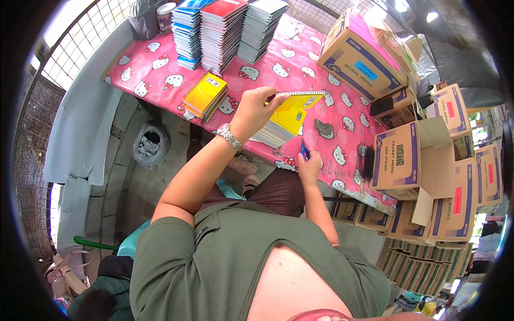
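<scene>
My left hand (259, 109), with a metal watch on its wrist, is closed on a yellow spiral notebook (301, 100) by its wire-bound edge. This notebook is raised at a tilt over a stack of yellow notebooks (289, 122) at the table's near edge. Lower and to the right, my right hand (309, 167) grips a small blue tool (304, 150), its exact kind too small to make out. A shorter pile of yellow spiral notebooks (205, 95) lies to the left. Just right of the stack is a crumpled grey piece (324, 128).
Tall stacks of blue (187, 37), red (220, 35) and white-topped notebooks (261, 29) stand at the back of the pink patterned table (257, 72). Cardboard cartons (358, 61) crowd the right side, one open carton (397, 158) near the table edge. A plastic-lined bin (151, 145) stands left on the floor.
</scene>
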A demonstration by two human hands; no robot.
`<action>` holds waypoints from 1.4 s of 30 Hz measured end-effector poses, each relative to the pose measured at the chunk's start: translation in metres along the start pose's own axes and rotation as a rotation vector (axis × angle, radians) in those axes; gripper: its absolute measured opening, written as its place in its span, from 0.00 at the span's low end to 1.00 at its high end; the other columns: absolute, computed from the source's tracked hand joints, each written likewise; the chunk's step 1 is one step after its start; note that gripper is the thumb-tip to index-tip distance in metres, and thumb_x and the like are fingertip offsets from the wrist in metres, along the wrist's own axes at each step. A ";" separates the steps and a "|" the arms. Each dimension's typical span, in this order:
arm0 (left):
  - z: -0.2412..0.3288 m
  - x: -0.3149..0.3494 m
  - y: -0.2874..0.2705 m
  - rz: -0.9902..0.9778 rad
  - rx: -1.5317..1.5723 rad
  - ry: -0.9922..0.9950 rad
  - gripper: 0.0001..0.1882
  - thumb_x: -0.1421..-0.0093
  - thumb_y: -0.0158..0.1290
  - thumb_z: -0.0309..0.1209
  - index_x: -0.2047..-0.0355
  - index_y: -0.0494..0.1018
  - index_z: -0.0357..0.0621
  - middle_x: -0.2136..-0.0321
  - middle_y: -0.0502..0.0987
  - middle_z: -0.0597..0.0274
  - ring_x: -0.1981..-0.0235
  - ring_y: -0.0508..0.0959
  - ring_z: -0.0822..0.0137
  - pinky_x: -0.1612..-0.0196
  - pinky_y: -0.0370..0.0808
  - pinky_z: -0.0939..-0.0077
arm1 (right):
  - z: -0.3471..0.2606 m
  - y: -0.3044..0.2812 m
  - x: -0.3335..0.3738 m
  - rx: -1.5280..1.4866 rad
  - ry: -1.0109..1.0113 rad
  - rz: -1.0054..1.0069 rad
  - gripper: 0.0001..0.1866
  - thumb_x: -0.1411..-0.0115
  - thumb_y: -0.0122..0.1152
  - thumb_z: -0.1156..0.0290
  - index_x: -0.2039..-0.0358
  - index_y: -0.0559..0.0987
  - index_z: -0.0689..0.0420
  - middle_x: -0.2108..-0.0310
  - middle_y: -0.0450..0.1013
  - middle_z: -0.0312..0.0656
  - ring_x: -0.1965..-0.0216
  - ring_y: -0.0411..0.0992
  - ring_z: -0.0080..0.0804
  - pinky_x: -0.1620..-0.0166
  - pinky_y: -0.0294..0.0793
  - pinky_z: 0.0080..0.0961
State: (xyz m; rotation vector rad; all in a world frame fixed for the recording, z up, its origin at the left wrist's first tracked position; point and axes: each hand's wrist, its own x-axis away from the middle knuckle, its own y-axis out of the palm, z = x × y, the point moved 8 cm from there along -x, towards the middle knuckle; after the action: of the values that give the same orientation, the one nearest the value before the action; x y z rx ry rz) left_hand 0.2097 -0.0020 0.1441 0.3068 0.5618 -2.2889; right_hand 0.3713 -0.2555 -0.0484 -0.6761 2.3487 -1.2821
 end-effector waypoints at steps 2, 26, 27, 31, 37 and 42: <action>0.002 0.005 -0.008 0.076 0.029 0.078 0.10 0.38 0.60 0.27 0.59 0.79 0.35 0.74 0.80 0.62 0.74 0.78 0.78 0.69 0.78 0.79 | -0.063 -0.056 -0.007 -0.517 -0.071 0.217 0.31 0.48 0.69 0.71 0.41 0.74 0.60 0.54 0.69 0.48 0.55 0.71 0.39 0.48 0.72 0.36; 0.037 0.018 -0.033 0.261 -0.156 0.385 0.15 0.46 0.58 0.18 0.57 0.82 0.44 0.66 0.82 0.55 0.67 0.83 0.61 0.64 0.80 0.70 | -0.231 -0.087 0.031 -1.664 0.026 -0.691 0.26 0.34 0.52 0.72 0.37 0.66 0.66 0.46 0.71 0.48 0.51 0.75 0.38 0.46 0.74 0.35; 0.047 0.009 -0.043 0.266 -0.259 0.436 0.14 0.46 0.58 0.19 0.59 0.81 0.44 0.67 0.82 0.55 0.66 0.83 0.59 0.62 0.79 0.68 | -0.217 -0.091 0.023 -1.544 -0.083 -0.585 0.27 0.37 0.55 0.73 0.37 0.67 0.64 0.45 0.70 0.47 0.49 0.73 0.36 0.43 0.71 0.32; 0.054 -0.038 -0.102 0.231 -0.733 0.452 0.07 0.44 0.54 0.29 0.64 0.78 0.47 0.70 0.80 0.58 0.61 0.79 0.54 0.51 0.71 0.60 | -0.104 -0.105 -0.015 -0.698 -0.246 0.061 0.27 0.41 0.59 0.72 0.39 0.72 0.59 0.50 0.71 0.43 0.49 0.71 0.33 0.42 0.67 0.29; -0.102 -0.077 -0.066 -0.499 -1.200 -0.067 0.14 0.41 0.46 0.34 0.57 0.76 0.51 0.61 0.81 0.56 0.52 0.77 0.54 0.47 0.66 0.51 | -0.005 -0.003 -0.012 -0.010 -0.281 -0.122 0.30 0.49 0.70 0.65 0.45 0.76 0.59 0.49 0.72 0.51 0.46 0.70 0.49 0.41 0.67 0.40; -0.152 -0.060 -0.086 -0.254 -0.885 -0.121 0.28 0.40 0.49 0.33 0.38 0.65 0.58 0.40 0.70 0.53 0.37 0.67 0.51 0.38 0.64 0.45 | 0.050 -0.066 -0.072 0.139 -0.104 0.149 0.27 0.47 0.70 0.59 0.48 0.78 0.57 0.53 0.74 0.52 0.49 0.71 0.50 0.46 0.71 0.43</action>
State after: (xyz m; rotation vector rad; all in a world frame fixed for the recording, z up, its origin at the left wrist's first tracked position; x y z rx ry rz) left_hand 0.1974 0.1617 0.0598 -0.3506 1.5223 -2.0247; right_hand 0.4718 -0.2791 -0.0106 -0.5023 2.1601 -1.2971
